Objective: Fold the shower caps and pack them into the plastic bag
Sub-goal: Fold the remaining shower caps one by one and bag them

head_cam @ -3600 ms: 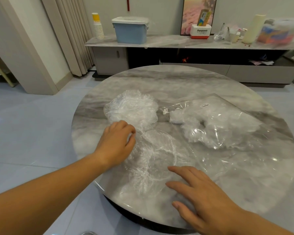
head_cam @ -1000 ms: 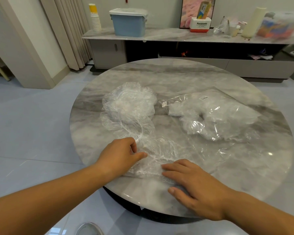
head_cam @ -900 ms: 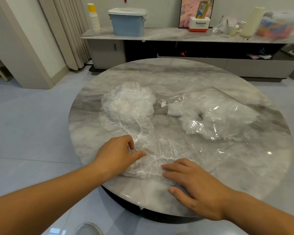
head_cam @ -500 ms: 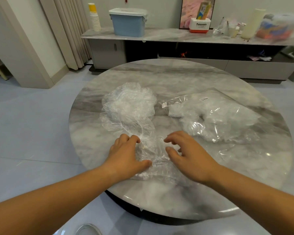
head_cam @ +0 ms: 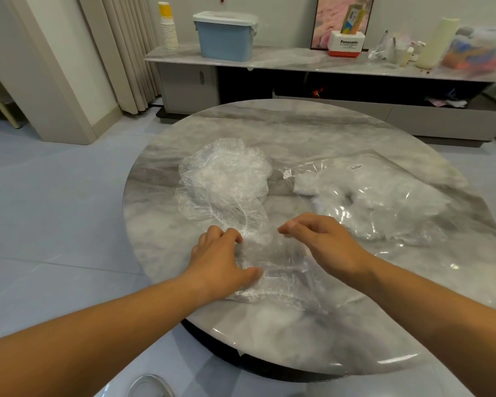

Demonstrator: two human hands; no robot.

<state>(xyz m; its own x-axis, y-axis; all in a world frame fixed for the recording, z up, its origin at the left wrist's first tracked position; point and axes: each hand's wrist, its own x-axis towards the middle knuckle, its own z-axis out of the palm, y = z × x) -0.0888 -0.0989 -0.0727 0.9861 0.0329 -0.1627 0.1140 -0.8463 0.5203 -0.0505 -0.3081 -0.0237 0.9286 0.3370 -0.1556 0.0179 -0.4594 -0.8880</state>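
Round marble bench (head_cam: 298, 133) before me: my left hand (head_cam: 221, 262) grips the flattened shower cap (head_cam: 281, 270); my right hand (head_cam: 327, 245) curls above it, hold unclear to me.

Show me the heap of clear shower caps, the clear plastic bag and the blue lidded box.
heap of clear shower caps (head_cam: 226, 179): head view, top of heap.
clear plastic bag (head_cam: 384, 193): head view, filled middle.
blue lidded box (head_cam: 226, 38): head view, front wall.

Glossy marble table (head_cam: 312, 133); clear crinkled plastic shower caps (head_cam: 226, 179), plastic bag (head_cam: 384, 196).
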